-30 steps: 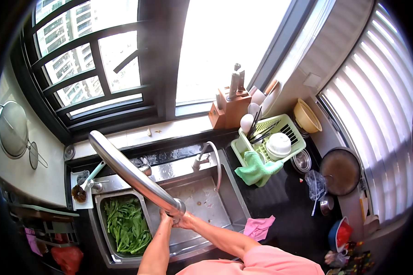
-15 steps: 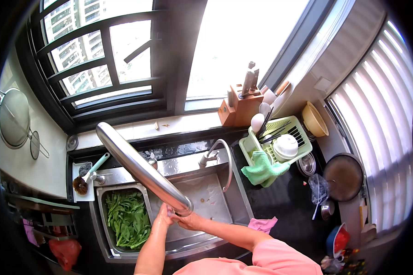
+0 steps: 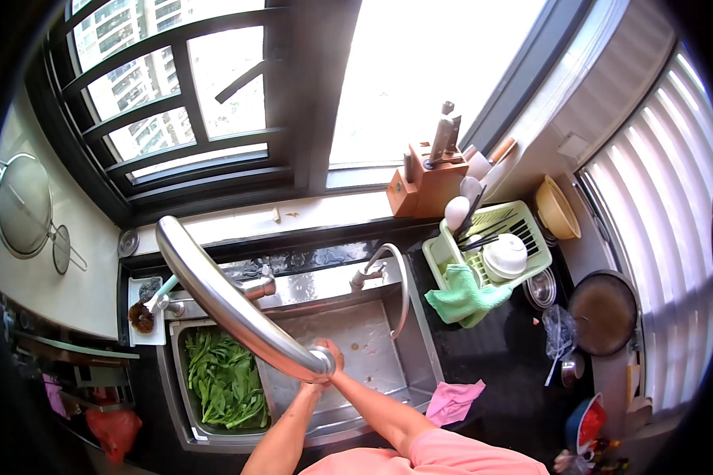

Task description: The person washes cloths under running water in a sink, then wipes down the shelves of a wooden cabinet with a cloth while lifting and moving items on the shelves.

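Both hands are together under the spout of the large steel faucet (image 3: 238, 305), over the right basin of the sink (image 3: 372, 336). My right hand (image 3: 330, 353) shows in part beside the spout's end, its fingers mostly hidden. My left hand (image 3: 313, 386) is below it, near the right wrist, with its fingers largely covered by the faucet. Whether either holds anything cannot be made out. Green leafy vegetables (image 3: 222, 380) fill the left basin. A smaller thin curved tap (image 3: 404, 289) stands behind the right basin.
Right of the sink lie a pink cloth (image 3: 454, 402) and a green dish rack (image 3: 535, 237) with bowls and a green cloth (image 3: 463, 297). A knife block (image 3: 432, 190) stands by the window. A pan (image 3: 602, 313) leans at the right. A white tray (image 3: 146, 336) holds brushes at the left.
The hands have shifted against each other under the spout; the right hand now reaches up past its end, and the left is lower. The view has moved slightly.
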Tool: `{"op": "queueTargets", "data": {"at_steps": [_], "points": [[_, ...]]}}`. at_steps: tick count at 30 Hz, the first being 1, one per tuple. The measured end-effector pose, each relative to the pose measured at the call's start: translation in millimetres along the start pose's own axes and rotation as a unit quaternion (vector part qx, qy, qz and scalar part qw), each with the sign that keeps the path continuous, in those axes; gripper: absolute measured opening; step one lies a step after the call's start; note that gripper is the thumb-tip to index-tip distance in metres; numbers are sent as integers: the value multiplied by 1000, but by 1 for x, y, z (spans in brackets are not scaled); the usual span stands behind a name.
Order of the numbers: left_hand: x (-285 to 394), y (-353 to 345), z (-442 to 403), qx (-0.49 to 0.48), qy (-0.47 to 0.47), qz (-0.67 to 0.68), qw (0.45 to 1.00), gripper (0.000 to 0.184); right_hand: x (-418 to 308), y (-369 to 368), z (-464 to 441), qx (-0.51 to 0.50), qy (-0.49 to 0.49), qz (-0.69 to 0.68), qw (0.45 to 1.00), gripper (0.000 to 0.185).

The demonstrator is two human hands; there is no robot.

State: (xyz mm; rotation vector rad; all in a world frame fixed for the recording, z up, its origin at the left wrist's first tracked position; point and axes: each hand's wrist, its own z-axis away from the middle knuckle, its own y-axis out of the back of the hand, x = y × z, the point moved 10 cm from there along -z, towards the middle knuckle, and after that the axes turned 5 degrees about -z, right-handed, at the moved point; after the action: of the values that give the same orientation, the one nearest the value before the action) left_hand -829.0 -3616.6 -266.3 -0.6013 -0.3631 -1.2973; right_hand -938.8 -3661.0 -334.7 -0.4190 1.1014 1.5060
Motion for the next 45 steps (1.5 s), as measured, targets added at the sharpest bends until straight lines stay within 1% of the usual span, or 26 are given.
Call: {"op": "queueTargets", "data": {"at_steps": [2, 3, 6, 7, 8, 9, 11, 13, 14, 15, 19, 20, 22, 23, 26, 29, 31, 33, 35, 38, 39, 40, 41, 42, 43, 45], "points": [[-20, 2, -30, -41, 35, 162, 985, 31, -39, 9, 21, -39, 77, 22, 996, 38], [-29, 2, -38, -65, 50, 244, 966, 29, -60, 12, 40, -42, 241, 57, 968, 35], [5, -11, -17, -176, 110, 290, 934, 27, -95, 18, 104, -95, 491, 159, 851, 40], [-17, -8, -34, -226, 129, 225, 939, 27, -111, 31, 128, -189, 491, 121, 842, 42], [-50, -5, -46, -273, 154, 160, 936, 26, -143, 47, 154, -196, 546, 143, 802, 43], [-51, -6, -26, -270, 167, 145, 937, 26, -164, 59, 175, -205, 595, 159, 761, 44], [-38, -22, 14, -294, 208, 80, 930, 28, -133, 60, 181, -168, 625, 259, 717, 47], [-89, -28, -15, -344, 203, 57, 915, 25, -121, 61, 178, -163, 599, 275, 734, 49], [-103, -30, -33, -380, 154, 95, 907, 20, -122, 62, 179, -142, 596, 269, 743, 42], [-108, -29, -22, -352, 170, 119, 912, 19, -123, 65, 179, -115, 586, 253, 761, 37], [-40, -65, 52, -252, 192, 160, 935, 16, -136, 79, 181, -24, 506, 200, 839, 23], [-36, -65, 54, -223, 194, 152, 943, 15, -131, 78, 178, -34, 496, 211, 842, 22], [-54, -46, 36, -150, 191, 93, 966, 15, -119, 74, 168, -54, 472, 232, 849, 22], [-95, -20, -22, -151, 155, -31, 976, 17, -134, 85, 175, -37, 469, 200, 859, 25], [-108, -28, -26, -101, 170, 30, 980, 20, -108, 87, 159, 0, 453, 172, 875, 28], [-78, -55, 37, -67, 135, -3, 989, 20, -69, 109, 137, 57, 307, 133, 941, 32], [-73, -66, 58, -67, 111, -1, 992, 20, -63, 118, 138, 47, 227, 149, 961, 34], [-112, -57, 4, -88, 71, -118, 987, 23, -50, 123, 134, 36, 165, 179, 969, 37], [-118, -55, -10, -76, 10, -284, 956, 24, -28, 121, 123, 25, 122, 220, 968, 40], [-91, -50, 21, 5, -104, -456, 884, 32, 17, 94, 95, -70, 128, 388, 910, 38], [-64, -55, 52, 36, -178, -514, 838, 35, 35, 108, 88, -14, 55, 292, 955, 31], [-42, -62, 75, 69, -254, -566, 781, 37, 55, 115, 88, -1, -74, 83, 994, 31], [-37, -67, 86, 53, -298, -544, 782, 45, 69, 113, 96, 10, -195, -131, 972, 31], [-23, -73, 108, 38, -300, -552, 777, 51, 77, 100, 106, 17, -302, -339, 891, 32], [-23, -71, 110, 9, -301, -529, 793, 53, 82, 95, 99, -17, -312, -416, 854, 35], [-17, -60, 113, -26, -293, -474, 830, 54, 46, 106, 120, -109, -260, -385, 879, 42]]}}
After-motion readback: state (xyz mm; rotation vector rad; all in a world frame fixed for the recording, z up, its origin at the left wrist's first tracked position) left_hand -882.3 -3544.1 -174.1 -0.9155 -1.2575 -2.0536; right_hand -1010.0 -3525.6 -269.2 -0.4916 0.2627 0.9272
